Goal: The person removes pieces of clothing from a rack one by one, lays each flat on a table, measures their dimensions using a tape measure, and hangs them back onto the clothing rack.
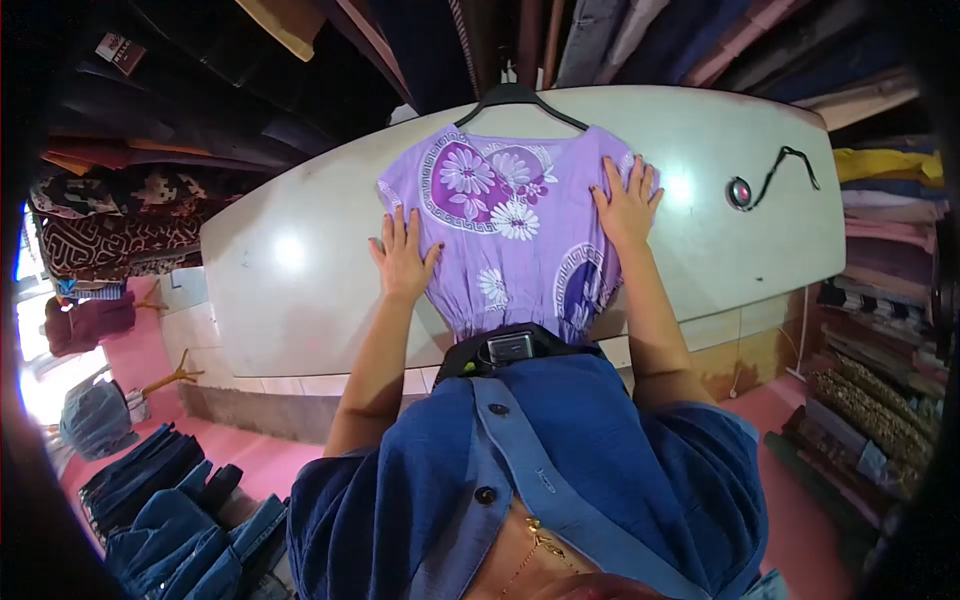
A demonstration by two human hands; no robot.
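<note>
A purple dress [520,200] with white flower prints and a gathered waist lies face up on a white table [310,310]. Its neckline hangs on a black hanger [512,95], whose top points to the table's far edge. My left hand [403,258] rests with fingers spread at the dress's left side, below the sleeve. On the other side, near the right shoulder, my right hand [628,205] lies flat on the cloth, fingers apart. The dress's lower part is hidden by my body and a black belt pouch.
A round dark object with a strap [740,192] lies on the table's right part. Folded clothes [880,400] are stacked on the right, and patterned cloths [120,235] on the left. Jeans [190,530] sit at the lower left. Garments [620,40] line the far side.
</note>
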